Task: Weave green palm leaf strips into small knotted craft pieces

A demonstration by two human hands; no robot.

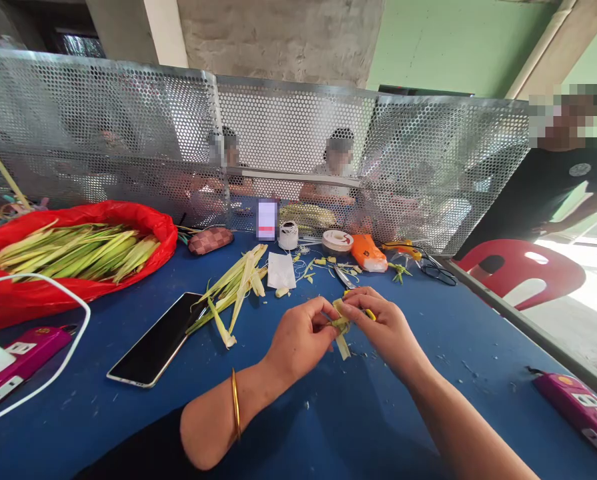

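Hands (295,337) (387,325) pinch apparent husk (344,348); red bag (164,230) holds strips (78,253).

A plain black sleeve (138,448) covers part of the person's left arm, giving way to a bare forearm (255,393) ringed by a slim, shiny gold-coloured bangle (235,403). The right forearm (458,407), left hand (301,337) and right hand (382,323) are bare, the fingers slender.

Fenced at the far edge of the blue table (458,333) by a perforated metal screen (288,110), backed by grey concrete wall (278,40) and green wall (428,47); furnished past the right edge with a red chair (563,270) above brightly lit floor (578,320).
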